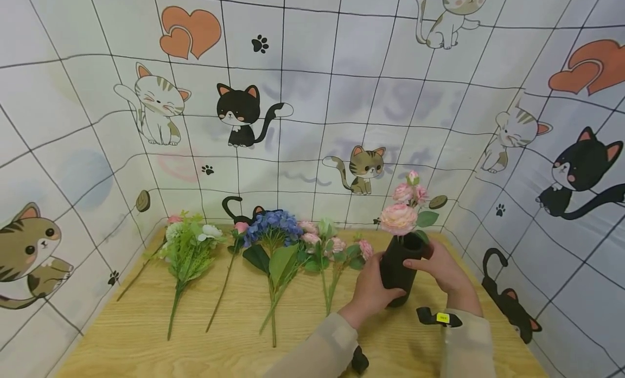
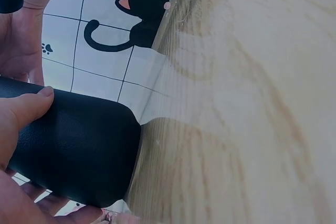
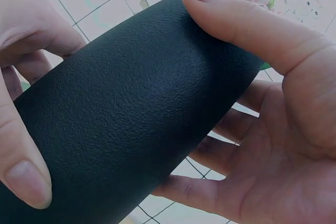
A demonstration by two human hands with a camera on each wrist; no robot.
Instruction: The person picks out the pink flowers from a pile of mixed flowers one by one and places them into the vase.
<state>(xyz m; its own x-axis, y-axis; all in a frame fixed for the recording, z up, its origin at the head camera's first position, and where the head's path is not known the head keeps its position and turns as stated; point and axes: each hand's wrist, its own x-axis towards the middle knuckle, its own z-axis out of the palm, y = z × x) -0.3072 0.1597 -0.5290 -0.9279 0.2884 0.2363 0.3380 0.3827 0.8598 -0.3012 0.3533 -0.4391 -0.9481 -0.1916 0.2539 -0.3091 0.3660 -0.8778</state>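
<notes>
Pebbly black vase (image 1: pixel 396 267), rounded corners, pink flowers (image 1: pixel 399 219) inside: your left hand (image 1: pixel 369 292) grips it low, your right hand (image 1: pixel 443 265) higher. It's at the right of the wooden table (image 1: pixel 195 362), grain showing between it and loose stems (image 1: pixel 273 324).

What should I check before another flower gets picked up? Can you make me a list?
1. Left hand holding the dark vase lower down: ok.
2. Right hand holding the dark vase near its top: ok.
3. Pink flowers at the vase's mouth, blooms up: ok.
4. How far down their stem goes: cannot tell, the vase hides it.
5. A hand free for another flower: not ok, both are on the vase.
6. Blue flower lying on the table: ok.
</notes>
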